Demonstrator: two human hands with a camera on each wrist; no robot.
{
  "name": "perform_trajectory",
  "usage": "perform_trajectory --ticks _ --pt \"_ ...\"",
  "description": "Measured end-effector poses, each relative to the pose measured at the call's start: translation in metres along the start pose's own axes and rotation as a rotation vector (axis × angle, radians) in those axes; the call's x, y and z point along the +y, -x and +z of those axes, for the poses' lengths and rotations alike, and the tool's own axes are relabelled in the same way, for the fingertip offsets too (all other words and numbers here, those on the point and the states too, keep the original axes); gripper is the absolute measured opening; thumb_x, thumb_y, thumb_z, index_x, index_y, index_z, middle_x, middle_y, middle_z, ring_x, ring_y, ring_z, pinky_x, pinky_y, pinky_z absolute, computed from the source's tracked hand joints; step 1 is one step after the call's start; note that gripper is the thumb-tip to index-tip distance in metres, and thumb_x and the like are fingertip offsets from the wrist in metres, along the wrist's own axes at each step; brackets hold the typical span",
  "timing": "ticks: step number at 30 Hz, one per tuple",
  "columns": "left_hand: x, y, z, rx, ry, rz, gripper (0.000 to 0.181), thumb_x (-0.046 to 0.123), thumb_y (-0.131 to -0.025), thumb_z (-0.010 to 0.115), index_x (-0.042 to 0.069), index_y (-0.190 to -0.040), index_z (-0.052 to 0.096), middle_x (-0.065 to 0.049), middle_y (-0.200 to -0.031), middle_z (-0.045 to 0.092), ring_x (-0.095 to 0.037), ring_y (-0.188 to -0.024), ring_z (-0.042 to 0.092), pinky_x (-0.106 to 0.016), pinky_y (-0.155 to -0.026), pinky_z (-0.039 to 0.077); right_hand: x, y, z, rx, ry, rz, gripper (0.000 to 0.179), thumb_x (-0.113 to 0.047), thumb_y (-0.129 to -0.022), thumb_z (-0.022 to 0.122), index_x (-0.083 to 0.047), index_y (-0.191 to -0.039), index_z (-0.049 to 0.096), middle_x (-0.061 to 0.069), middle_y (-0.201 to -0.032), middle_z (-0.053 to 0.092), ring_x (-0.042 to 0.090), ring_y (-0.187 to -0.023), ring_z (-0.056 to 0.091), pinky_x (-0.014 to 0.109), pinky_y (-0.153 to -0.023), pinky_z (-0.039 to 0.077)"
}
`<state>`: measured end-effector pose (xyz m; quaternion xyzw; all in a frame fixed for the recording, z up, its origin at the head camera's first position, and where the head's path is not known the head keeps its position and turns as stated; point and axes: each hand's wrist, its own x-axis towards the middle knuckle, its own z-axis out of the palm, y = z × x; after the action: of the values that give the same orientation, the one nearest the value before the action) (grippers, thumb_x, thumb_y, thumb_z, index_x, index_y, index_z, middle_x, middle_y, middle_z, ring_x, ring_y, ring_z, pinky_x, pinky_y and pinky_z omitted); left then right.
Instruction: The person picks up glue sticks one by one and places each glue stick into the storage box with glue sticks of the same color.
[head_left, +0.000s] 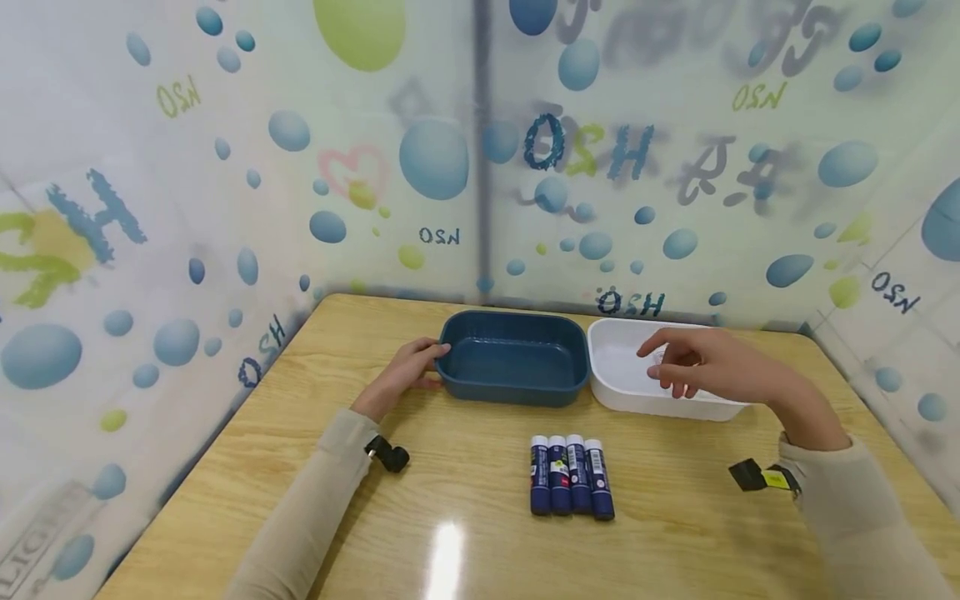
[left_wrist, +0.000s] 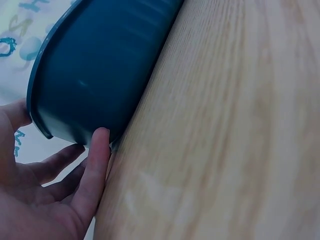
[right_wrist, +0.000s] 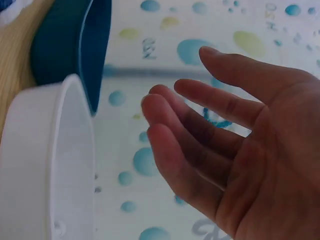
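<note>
My left hand (head_left: 408,367) grips the left end of a dark blue plastic bin (head_left: 517,395), its thumb over the rim. From the left wrist view, the fingertips (left_wrist: 100,137) lie against the bin's lower outer wall, close to the tabletop. Beside that bin stands a white plastic bin (head_left: 611,392). Above the white bin hovers my right hand (head_left: 712,364), fingers relaxed and nothing in them; it covers part of the bin's inside. Several glue sticks (head_left: 558,475) with white caps and dark blue bodies lie side by side in front of the bins.
The wooden table (head_left: 450,467) has its back edge just behind the bins, against a printed curtain (head_left: 375,275). Similar panels close off the left and right sides. Black straps with small devices (head_left: 388,454) sit on both wrists.
</note>
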<state>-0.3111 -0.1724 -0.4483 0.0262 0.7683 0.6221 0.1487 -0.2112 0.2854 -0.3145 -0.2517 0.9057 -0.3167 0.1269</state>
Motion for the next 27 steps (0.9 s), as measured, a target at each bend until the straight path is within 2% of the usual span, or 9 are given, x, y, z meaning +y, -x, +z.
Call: perform_trajectory --ticks 4,7,11,16,27 --pt "-0.001 0.0 0.0 0.003 0.002 -0.005 0.06 0.04 -0.107 0.056 0.001 -0.15 0.046 -0.022 -0.143 0.058 -0.021 -0.111 0.068 -0.031 -0.084 0.065 -0.019 0.011 0.015 0.018 0.03 -0.102 0.026 -0.025 -0.104 0.065 -0.014 -0.128 0.063 -0.004 -0.086 0.07 0.008 -0.075 0.067 0.029 -0.066 0.061" --pt "-0.001 -0.001 0.0 0.007 0.005 -0.005 0.059 0.04 -0.107 0.056 0.001 -0.15 0.046 -0.023 -0.143 0.057 -0.023 -0.113 0.067 -0.03 -0.083 0.065 -0.026 0.014 0.026 0.043 0.066 -0.146 0.023 -0.025 -0.103 0.066 -0.017 -0.125 0.064 -0.008 -0.089 0.07 0.005 -0.075 0.065 0.026 -0.066 0.059" --pt "-0.001 -0.001 0.0 0.009 0.003 -0.005 0.06 0.04 -0.106 0.056 0.001 -0.15 0.046 -0.022 -0.143 0.057 -0.023 -0.113 0.067 -0.03 -0.083 0.065 -0.029 0.014 0.039 0.049 0.097 -0.153 0.022 -0.027 -0.104 0.065 -0.019 -0.124 0.065 -0.009 -0.094 0.07 0.005 -0.082 0.067 0.026 -0.07 0.06" --pt "0.0 0.001 0.001 0.008 0.003 -0.003 0.059 0.041 -0.106 0.056 0.002 -0.149 0.048 -0.022 -0.142 0.059 -0.02 -0.11 0.069 -0.031 -0.082 0.065 -0.029 0.01 0.051 -0.014 0.067 -0.151 0.025 -0.03 -0.105 0.062 -0.018 -0.128 0.063 -0.009 -0.101 0.073 0.004 -0.092 0.069 0.027 -0.077 0.061" --pt "0.001 0.001 0.001 0.004 0.005 0.003 0.059 0.04 -0.106 0.056 0.001 -0.15 0.047 -0.023 -0.142 0.057 -0.021 -0.11 0.069 -0.031 -0.082 0.065 -0.023 -0.002 0.062 -0.087 0.026 -0.161 0.033 -0.033 -0.106 0.061 -0.013 -0.133 0.062 -0.003 -0.107 0.074 0.006 -0.096 0.069 0.027 -0.084 0.061"
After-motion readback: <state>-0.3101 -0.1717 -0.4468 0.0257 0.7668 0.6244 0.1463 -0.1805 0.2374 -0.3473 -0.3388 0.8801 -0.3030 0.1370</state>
